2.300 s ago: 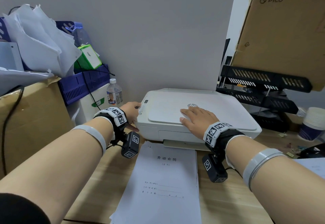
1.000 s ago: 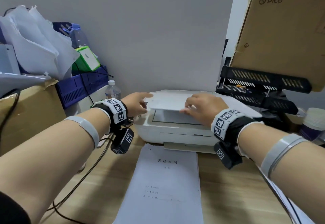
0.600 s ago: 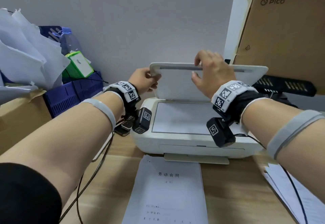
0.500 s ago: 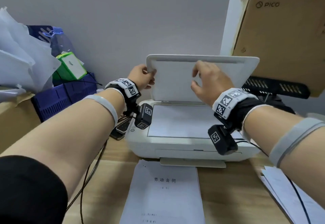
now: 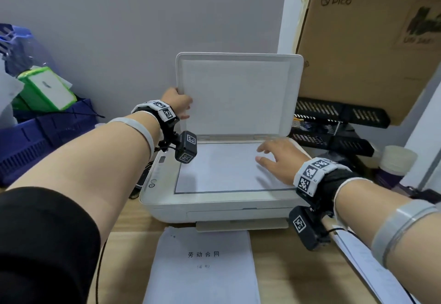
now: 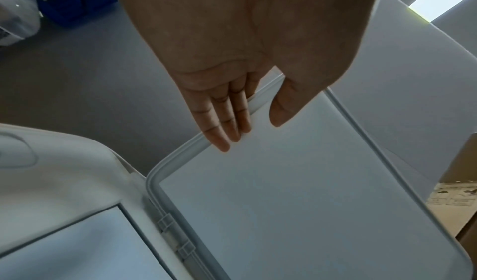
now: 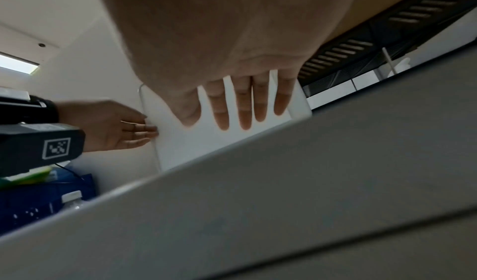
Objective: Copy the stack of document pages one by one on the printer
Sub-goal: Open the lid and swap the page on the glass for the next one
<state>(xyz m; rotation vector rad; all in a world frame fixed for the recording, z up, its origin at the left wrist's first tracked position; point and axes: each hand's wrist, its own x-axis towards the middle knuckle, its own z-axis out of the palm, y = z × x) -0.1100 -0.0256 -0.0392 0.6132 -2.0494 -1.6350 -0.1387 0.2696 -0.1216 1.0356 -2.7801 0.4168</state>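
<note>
The white printer stands on the wooden desk with its lid raised upright. My left hand pinches the lid's left edge, thumb on the inner face and straight fingers behind the rim. A white sheet lies on the scanner glass. My right hand is over the sheet's right part with spread, straight fingers, holding nothing; whether it touches the sheet is unclear. The stack of document pages, its printed title page on top, lies on the desk in front of the printer.
A large cardboard box overhangs black letter trays right of the printer. More papers lie at the desk's right edge, with stacked paper cups behind. A blue crate and a green box stand at the left.
Both hands raised the lid from closed to upright. My right hand then let go of the lid and came down over the sheet on the glass. My left hand stays on the lid's edge.
</note>
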